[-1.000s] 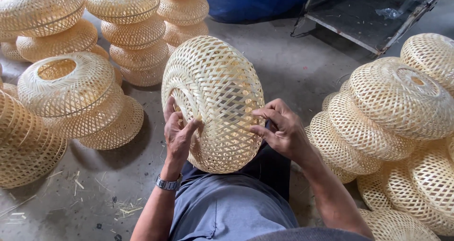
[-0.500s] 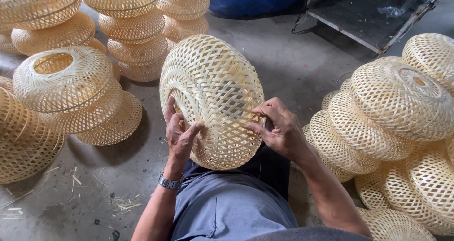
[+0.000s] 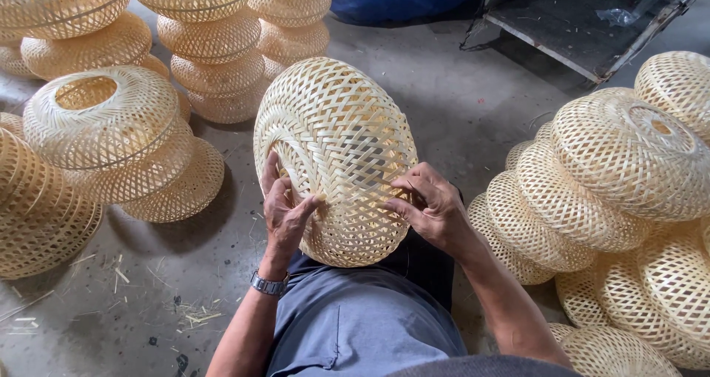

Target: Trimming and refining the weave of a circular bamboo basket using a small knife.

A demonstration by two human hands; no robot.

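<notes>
Both hands grip the woven bamboo shade [image 3: 336,155], which stands on edge over the person's lap: left hand [image 3: 285,210] spread against its rim, right hand [image 3: 433,207] with fingers curled, pinching strips on its side. Pulling too hard could probably snap a strip or warp the weave; slipping, it might roll toward the stacked shades [image 3: 111,136] left of it.

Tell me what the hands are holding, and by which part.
Both hold one woven bamboo shade, propped above the lap. The left hand grips its lower left rim; the right hand presses its fingers on the lower right side.
</notes>
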